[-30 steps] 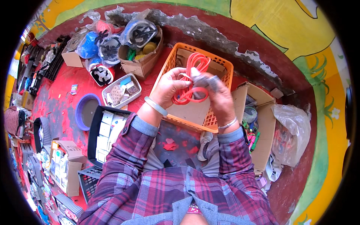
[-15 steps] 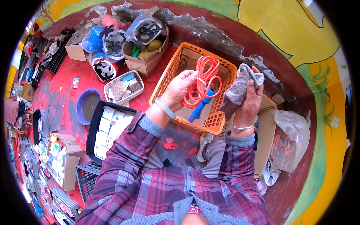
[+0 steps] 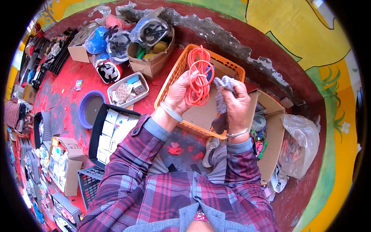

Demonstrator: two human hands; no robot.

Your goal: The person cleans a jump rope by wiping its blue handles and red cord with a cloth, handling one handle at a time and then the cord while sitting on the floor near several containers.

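Note:
My left hand (image 3: 178, 92) is closed on a coiled orange-red jump rope (image 3: 199, 94), whose loops stand up above and hang below my fingers. A small part of its blue handle (image 3: 210, 72) shows behind the loops. In my right hand (image 3: 238, 110) a grey fluffy cloth (image 3: 221, 101) is pinched and bunched, close to the rope's right side. Both hands are above an orange plastic basket (image 3: 230, 63) with a flat piece of cardboard (image 3: 201, 116) inside.
To the right stands an open cardboard box (image 3: 272, 133) holding colourful items, beside a clear plastic bag (image 3: 299, 145). At left are a black tray (image 3: 93, 144) of white boxes, a purple basin (image 3: 82, 110) and a white basket (image 3: 135, 103). Bagged helmets (image 3: 118, 46) lie farther back.
My right hand has moved left and nearer with the cloth, up to the rope. The rope has turned in my left hand; its blue handle, earlier hanging below, is now mostly hidden.

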